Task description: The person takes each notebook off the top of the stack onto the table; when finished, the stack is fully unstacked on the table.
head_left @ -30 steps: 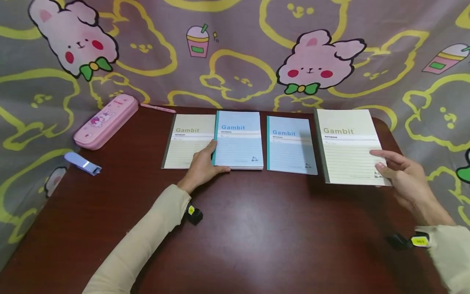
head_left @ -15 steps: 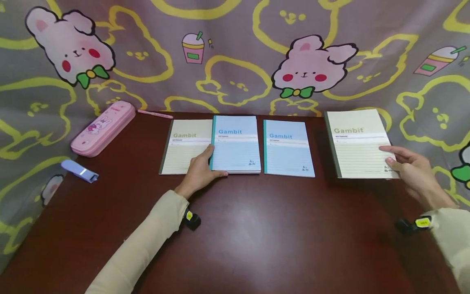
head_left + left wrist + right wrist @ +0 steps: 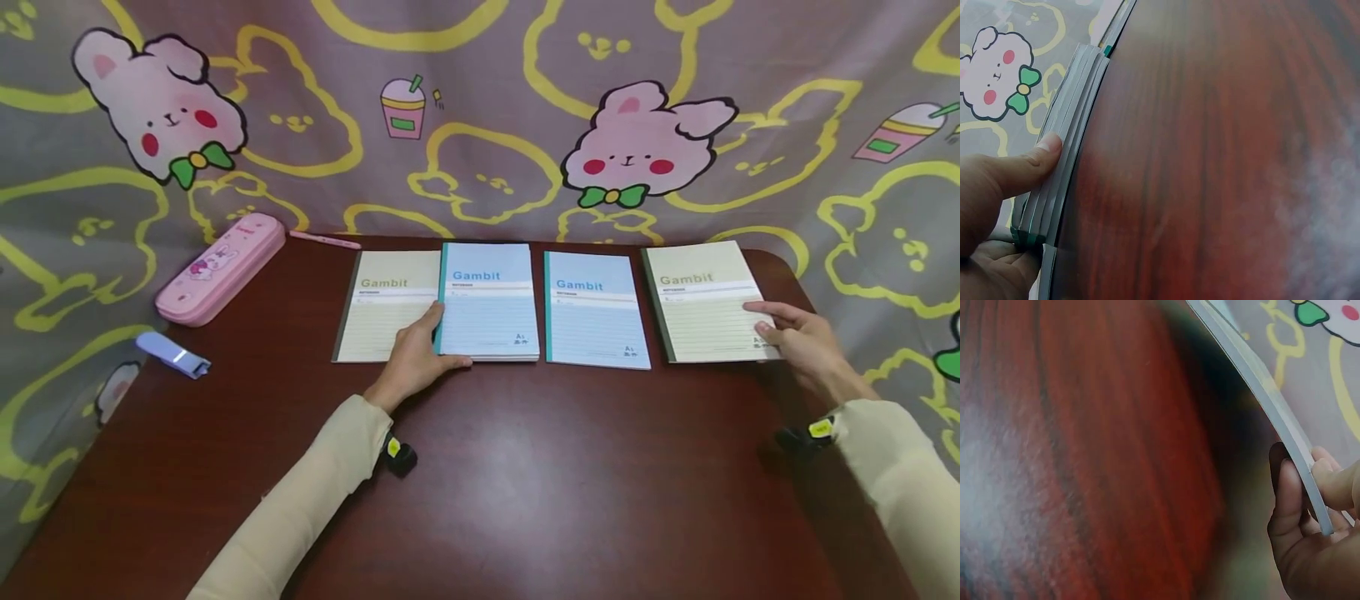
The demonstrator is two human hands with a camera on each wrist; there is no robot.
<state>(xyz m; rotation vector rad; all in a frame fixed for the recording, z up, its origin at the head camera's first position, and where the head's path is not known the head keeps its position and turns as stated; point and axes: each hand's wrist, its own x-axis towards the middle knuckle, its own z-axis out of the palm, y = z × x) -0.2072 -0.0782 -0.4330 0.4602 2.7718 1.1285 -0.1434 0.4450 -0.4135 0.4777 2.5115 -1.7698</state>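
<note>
My left hand (image 3: 411,353) holds the near left corner of a stack of blue notebooks (image 3: 491,312), fingers at the spine and thumb along the bottom edge. In the left wrist view the thumb (image 3: 1035,161) lies against the layered page edges (image 3: 1063,150). That stack partly covers a cream notebook (image 3: 371,325). At the right, my right hand (image 3: 806,346) pinches the near right corner of another cream notebook (image 3: 708,312). The right wrist view shows its bent edge (image 3: 1285,431) between thumb and fingers. A single blue notebook (image 3: 596,321) lies between the stack and this cream notebook.
A pink pencil case (image 3: 221,271) lies at the back left, with a pink pen (image 3: 325,240) beside it. A light-blue stapler-like object (image 3: 172,354) sits at the table's (image 3: 510,483) left edge. A patterned curtain (image 3: 480,108) hangs behind.
My right hand has shifted the cream notebook rightward, then back left and lower toward the table, beside the single blue notebook. The left hand stays at the stack. The head view has shifted slightly.
</note>
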